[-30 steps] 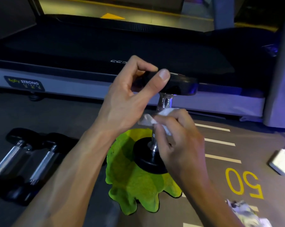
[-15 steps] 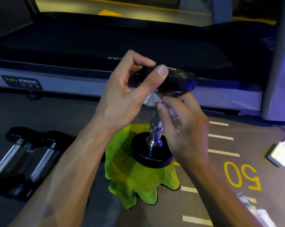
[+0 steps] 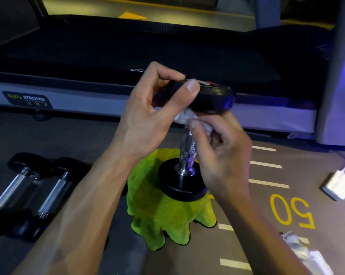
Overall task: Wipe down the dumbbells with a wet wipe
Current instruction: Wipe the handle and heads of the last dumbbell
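A treadmill (image 3: 128, 56) fills the back of the view, its dark belt stretching wide and a pale side rail running along the floor (image 3: 48, 139). On that grey floor sit white dashes and a yellow "50" marking (image 3: 291, 212). Front and centre, a bright green cloth (image 3: 163, 219) lies bunched on the floor, and the dumbbell (image 3: 187, 149) stands upright on it, lower black head on the cloth, chrome handle rising to the upper head. The left hand (image 3: 148, 120) grips that upper head, thumb curled along its rim and fingers hooked over the top. The right hand (image 3: 225, 155) is just under that head, fingers curled round a crumpled white wet wipe (image 3: 182, 117) pinched against the very top of the handle. Off to the left, two more dumbbells (image 3: 29, 191) lie side by side on the floor. At far right sits a small white box (image 3: 338, 184) with a cable, and a crumpled wrapper (image 3: 302, 251) lies near the bottom corner.
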Available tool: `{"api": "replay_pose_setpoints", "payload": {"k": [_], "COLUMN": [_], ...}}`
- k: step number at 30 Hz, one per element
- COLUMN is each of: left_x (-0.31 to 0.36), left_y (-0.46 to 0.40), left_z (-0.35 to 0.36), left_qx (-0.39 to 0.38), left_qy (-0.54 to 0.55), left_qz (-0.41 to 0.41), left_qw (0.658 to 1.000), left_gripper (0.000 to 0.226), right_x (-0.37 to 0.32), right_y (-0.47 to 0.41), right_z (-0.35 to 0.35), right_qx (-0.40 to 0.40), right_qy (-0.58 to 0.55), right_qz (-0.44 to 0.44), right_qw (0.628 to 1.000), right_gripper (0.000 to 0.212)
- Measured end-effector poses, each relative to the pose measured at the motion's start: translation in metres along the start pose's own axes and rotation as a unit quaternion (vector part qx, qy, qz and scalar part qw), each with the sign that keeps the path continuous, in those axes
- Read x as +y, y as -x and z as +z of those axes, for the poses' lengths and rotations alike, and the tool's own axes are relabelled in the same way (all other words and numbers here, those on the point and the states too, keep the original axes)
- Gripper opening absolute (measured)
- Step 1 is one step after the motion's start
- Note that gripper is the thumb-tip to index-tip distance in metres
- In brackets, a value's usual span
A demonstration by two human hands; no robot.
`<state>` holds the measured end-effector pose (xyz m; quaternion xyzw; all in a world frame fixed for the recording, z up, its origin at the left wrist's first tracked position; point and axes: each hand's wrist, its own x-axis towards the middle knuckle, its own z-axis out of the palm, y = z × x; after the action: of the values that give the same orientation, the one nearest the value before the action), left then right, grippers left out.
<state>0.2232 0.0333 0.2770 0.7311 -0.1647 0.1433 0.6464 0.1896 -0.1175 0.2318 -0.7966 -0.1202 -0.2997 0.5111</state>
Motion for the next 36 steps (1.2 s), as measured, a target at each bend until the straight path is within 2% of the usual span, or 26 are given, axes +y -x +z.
{"api": "replay_pose_setpoints", "payload": {"k": [6, 10, 13, 16, 18, 22, 25, 27, 33, 36], "left_x": [-0.001, 0.001, -0.001, -0.002, 0.0, 0.001, 0.003, 0.003, 0.001, 0.0], "left_y": [0.001, -0.001, -0.001, 0.002, 0.004, 0.005, 0.005, 0.005, 0.007, 0.008], "left_z": [-0.003, -0.002, -0.005, -0.004, -0.004, -0.003, -0.004, -0.004, -0.005, -0.008], "left_qx": [-0.01, -0.001, 0.002, -0.001, -0.001, -0.007, -0.001, -0.002, -0.006, -0.007], "left_qy": [0.003, -0.003, -0.001, 0.002, 0.002, -0.008, -0.004, -0.002, 0.006, 0.013], "left_qz": [-0.002, 0.001, -0.001, -0.006, -0.008, -0.005, -0.008, -0.01, -0.009, -0.012], "left_qw": [1.0, 1.0, 1.0, 1.0, 1.0, 1.0, 1.0, 1.0, 1.0, 1.0], "left_gripper": [0.031, 0.029, 0.027, 0.028, 0.029, 0.029, 0.028, 0.027, 0.029, 0.029], "right_x": [0.003, -0.008, -0.008, -0.001, 0.0, -0.008, -0.007, 0.0, -0.011, -0.005], "right_y": [0.025, -0.006, 0.009, 0.039, 0.035, 0.001, 0.006, 0.021, 0.035, 0.031], "right_z": [-0.005, -0.006, -0.008, -0.012, -0.015, -0.023, -0.02, -0.015, -0.018, -0.036], "right_qx": [-0.076, -0.023, -0.055, -0.129, -0.139, -0.068, -0.109, -0.147, -0.248, -0.304], "right_qy": [-0.058, -0.095, -0.117, -0.059, -0.038, 0.034, 0.112, 0.17, 0.262, 0.235], "right_qz": [0.088, 0.084, 0.126, 0.162, 0.156, 0.034, -0.019, -0.039, -0.017, 0.046], "right_qw": [0.992, 0.992, 0.984, 0.976, 0.977, 0.997, 0.988, 0.974, 0.933, 0.922], "right_gripper": [0.011, 0.01, 0.015, 0.019, 0.014, 0.008, 0.013, 0.006, 0.007, 0.009]}}
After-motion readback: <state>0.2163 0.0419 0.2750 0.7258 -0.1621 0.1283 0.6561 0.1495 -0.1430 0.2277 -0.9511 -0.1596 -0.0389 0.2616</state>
